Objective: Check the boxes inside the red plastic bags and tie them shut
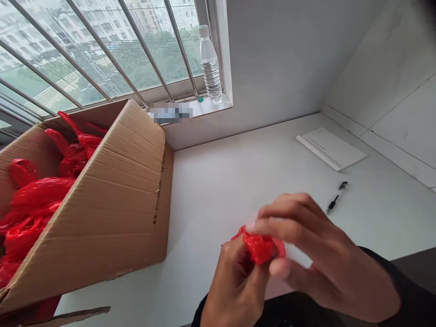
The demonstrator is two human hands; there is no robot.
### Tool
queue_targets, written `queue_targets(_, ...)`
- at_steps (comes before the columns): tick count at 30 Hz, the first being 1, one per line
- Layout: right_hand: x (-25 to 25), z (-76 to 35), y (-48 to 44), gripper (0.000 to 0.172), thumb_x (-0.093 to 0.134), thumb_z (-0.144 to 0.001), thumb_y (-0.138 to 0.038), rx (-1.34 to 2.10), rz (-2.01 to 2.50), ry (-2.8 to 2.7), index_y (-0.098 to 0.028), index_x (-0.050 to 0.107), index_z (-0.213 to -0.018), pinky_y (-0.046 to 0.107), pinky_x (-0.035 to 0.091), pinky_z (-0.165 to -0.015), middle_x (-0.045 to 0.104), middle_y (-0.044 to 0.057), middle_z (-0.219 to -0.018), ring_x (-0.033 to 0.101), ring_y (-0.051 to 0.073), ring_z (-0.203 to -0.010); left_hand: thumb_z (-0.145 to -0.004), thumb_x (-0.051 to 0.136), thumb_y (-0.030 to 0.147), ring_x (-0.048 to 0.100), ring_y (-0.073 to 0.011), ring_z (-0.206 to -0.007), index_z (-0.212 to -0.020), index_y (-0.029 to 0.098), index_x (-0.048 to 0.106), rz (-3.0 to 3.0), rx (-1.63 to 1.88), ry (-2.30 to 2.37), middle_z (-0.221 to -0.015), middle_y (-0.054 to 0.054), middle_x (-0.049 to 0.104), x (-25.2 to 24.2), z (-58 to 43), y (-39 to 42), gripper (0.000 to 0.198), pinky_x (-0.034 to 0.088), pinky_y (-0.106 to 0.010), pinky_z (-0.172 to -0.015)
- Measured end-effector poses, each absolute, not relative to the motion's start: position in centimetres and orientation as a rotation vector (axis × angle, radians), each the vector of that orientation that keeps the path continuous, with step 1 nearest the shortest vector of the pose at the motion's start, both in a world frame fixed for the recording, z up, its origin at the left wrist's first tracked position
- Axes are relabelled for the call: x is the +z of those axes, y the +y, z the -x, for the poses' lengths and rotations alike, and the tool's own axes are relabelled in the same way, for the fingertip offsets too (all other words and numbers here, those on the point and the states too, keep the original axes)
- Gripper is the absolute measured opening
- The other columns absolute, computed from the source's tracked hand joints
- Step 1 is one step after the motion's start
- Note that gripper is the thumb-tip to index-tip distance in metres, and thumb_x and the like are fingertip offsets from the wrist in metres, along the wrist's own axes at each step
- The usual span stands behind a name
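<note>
A crumpled red plastic bag [260,247] is bunched up above the near edge of the white table. My left hand [236,284] is closed around it, with the red film sticking out over the thumb and index finger. From the right, my right hand [316,250] reaches over the bag, its fingers curved and parted from the thumb. Its index fingertip touches the top of the bag, and the slightly blurred thumb is beside the bag's lower right side.
At left a cardboard box [119,195] holds several knotted red plastic bags [41,195]. A water bottle [210,68] stands on the windowsill [218,105] by the barred window. On the white table [218,181] lie an open notebook [335,145] and a black pen [336,198].
</note>
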State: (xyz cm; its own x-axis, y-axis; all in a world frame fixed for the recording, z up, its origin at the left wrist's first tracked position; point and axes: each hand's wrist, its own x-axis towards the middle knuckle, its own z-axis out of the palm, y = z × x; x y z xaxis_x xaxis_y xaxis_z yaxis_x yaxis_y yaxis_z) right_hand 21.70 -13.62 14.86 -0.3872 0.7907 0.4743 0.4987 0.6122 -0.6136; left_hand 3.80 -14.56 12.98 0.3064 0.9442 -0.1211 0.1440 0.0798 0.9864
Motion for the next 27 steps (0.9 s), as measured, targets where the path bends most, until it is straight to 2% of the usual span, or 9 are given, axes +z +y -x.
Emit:
queue_targets(2,14.4,-22.1,-13.3,0.037,0.048,-0.108,-0.036,0.594,1.136,-2.003,-0.027,0.05,-0.144,0.032,0.048,-0.102,0.064,0.005,-0.131,0.055,0.019,-0.123,-0.092,0.062,0.061,0.052,-0.0163,-0.067,-0.072,0.021,0.07,-1.275,0.775,1.119,-0.07,-0.002,0.06,13.0,-3.6,-13.7,0.045,0.046,-0.029,-0.062)
queue_targets(5,13.7,-22.2,-12.8,0.024,0.053,-0.105,-0.028,0.855,1.169,-1.868,-0.029,0.061,-0.128,0.027,0.05,-0.092,0.07,-0.001,-0.112,0.06,0.015,-0.11,-0.092,0.063,0.061,0.049,-0.0151,-0.067,-0.066,0.02,0.064,-1.154,0.736,1.093,-0.071,-0.003,0.06,12.4,-3.4,-13.1,0.049,0.043,-0.028,-0.062)
queue_targets(8,13.6,-21.9,-12.8,0.009,0.058,-0.103,-0.028,0.986,1.212,-1.718,-0.029,0.067,-0.106,0.025,0.049,-0.087,0.07,-0.004,-0.098,0.062,0.013,-0.099,-0.096,0.061,0.055,0.047,-0.013,-0.064,-0.077,0.02,0.067,-0.963,0.78,1.026,-0.066,0.0,0.056,11.6,-3.1,-12.9,0.04,0.04,-0.026,-0.06)
queue_targets(11,13.4,-21.6,-13.2,0.007,0.062,-0.101,-0.027,1.008,1.191,-1.727,-0.029,0.067,-0.105,0.026,0.049,-0.085,0.069,-0.004,-0.093,0.062,0.013,-0.094,-0.098,0.063,0.046,0.054,-0.0134,-0.073,-0.102,0.023,0.07,-0.737,0.858,1.03,-0.081,-0.001,0.063,11.5,-2.9,-12.5,0.025,0.043,-0.024,-0.065)
queue_targets(16,12.4,-21.6,-13.2,0.007,0.064,-0.1,-0.028,0.968,1.1,-1.88,-0.029,0.067,-0.105,0.028,0.049,-0.089,0.068,-0.002,-0.098,0.058,0.014,-0.098,-0.095,0.07,0.04,0.054,-0.0117,-0.079,-0.09,0.021,0.063,-0.85,0.828,0.925,-0.087,0.0,0.059,12.0,-2.4,-11.8,0.021,0.045,-0.023,-0.073)
queue_targets(18,11.8,-21.7,-12.8,0.026,0.069,-0.096,-0.038,0.991,1.123,-1.891,-0.032,0.064,-0.121,0.032,0.05,-0.1,0.065,0.001,-0.123,0.054,0.018,-0.122,-0.093,0.072,0.039,0.05,-0.0104,-0.074,-0.09,0.021,0.058,-0.912,0.787,0.924,-0.083,0.002,0.056,12.0,-2.0,-11.6,0.023,0.043,-0.022,-0.068)
queue_targets(20,11.2,-21.8,-12.2,0.065,0.076,-0.088,-0.047,1.061,1.116,-1.958,-0.033,0.049,-0.145,0.04,0.047,-0.112,0.054,0.005,-0.146,0.043,0.023,-0.141,-0.092,0.073,0.037,0.048,-0.0099,-0.072,-0.089,0.021,0.056,-0.977,0.758,0.921,-0.084,0.002,0.055,11.8,-1.7,-11.6,0.024,0.042,-0.021,-0.066)
queue_targets(22,10.5,-21.8,-11.6,0.087,0.079,-0.084,-0.05,1.146,1.111,-2.047,-0.029,0.035,-0.156,0.049,0.041,-0.119,0.05,0.009,-0.154,0.04,0.027,-0.147,-0.094,0.071,0.035,0.048,-0.0097,-0.071,-0.092,0.022,0.055,-1.046,0.742,0.913,-0.085,0.003,0.056,11.7,-1.4,-11.7,0.021,0.043,-0.021,-0.065)
queue_targets(27,9.7,-21.1,-11.0,0.049,0.07,-0.091,-0.032,1.189,1.183,-2.001,-0.022,0.058,-0.137,0.051,0.045,-0.116,0.068,0.009,-0.134,0.06,0.026,-0.129,-0.092,0.068,0.02,0.059,-0.0125,-0.08,-0.104,0.025,0.061,-1.313,0.815,1.049,-0.094,0.001,0.063,10.5,-1.2,-12.3,0.015,0.05,-0.022,-0.068)
